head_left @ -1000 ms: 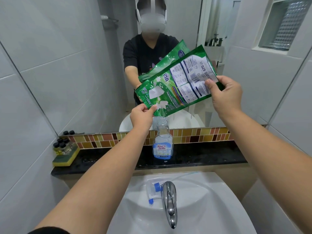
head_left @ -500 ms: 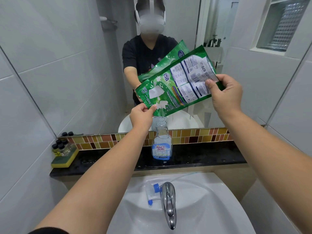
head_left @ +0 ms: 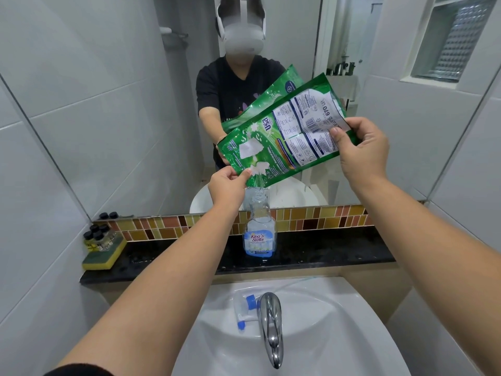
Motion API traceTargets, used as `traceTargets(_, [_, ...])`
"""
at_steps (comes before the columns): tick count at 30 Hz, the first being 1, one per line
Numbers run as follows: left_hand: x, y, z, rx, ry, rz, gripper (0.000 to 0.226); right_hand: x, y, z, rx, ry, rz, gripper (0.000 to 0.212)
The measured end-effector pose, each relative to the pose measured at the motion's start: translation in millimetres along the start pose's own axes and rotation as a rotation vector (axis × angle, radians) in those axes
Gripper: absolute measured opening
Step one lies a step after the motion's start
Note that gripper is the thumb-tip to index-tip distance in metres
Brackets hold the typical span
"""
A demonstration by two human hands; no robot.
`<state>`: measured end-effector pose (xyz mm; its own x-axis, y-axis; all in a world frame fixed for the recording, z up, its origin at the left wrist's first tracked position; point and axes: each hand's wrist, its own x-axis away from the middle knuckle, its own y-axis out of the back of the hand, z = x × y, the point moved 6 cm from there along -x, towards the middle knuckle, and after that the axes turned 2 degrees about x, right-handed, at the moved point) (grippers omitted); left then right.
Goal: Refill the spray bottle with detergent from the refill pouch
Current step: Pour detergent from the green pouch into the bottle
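A green refill pouch [head_left: 282, 134] is tilted, its lower left corner down over the open neck of a clear spray bottle [head_left: 259, 234] with a blue label. The bottle stands upright on the black ledge [head_left: 325, 253] behind the sink and holds liquid in its lower part. My left hand [head_left: 227, 188] pinches the pouch's low corner just above the bottle mouth. My right hand [head_left: 360, 147] grips the pouch's raised end. The bottle's white and blue spray head [head_left: 244, 308] lies in the white sink [head_left: 311, 335], left of the tap.
A chrome tap [head_left: 271, 329] juts over the basin. On the ledge's left end lie a yellow-green sponge [head_left: 104, 253] and several small black-capped bottles [head_left: 97, 236]. A mirror [head_left: 108, 118] above a band of mosaic tiles [head_left: 311, 218] reflects the person and pouch. Tiled walls close in on both sides.
The pouch and both hands hold almost the same pose. The view has shifted slightly, nothing else visibly moved.
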<state>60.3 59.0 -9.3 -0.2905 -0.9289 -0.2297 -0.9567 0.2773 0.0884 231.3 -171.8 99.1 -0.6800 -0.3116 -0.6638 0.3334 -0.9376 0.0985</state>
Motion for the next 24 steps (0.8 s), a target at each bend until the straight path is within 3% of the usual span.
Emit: traceTargets(24, [-1.5,-1.8,-0.1,-0.003,0.005,-0.011,0.02,1.2,1.3,5.6,0.017,0.036,-0.024,0.012])
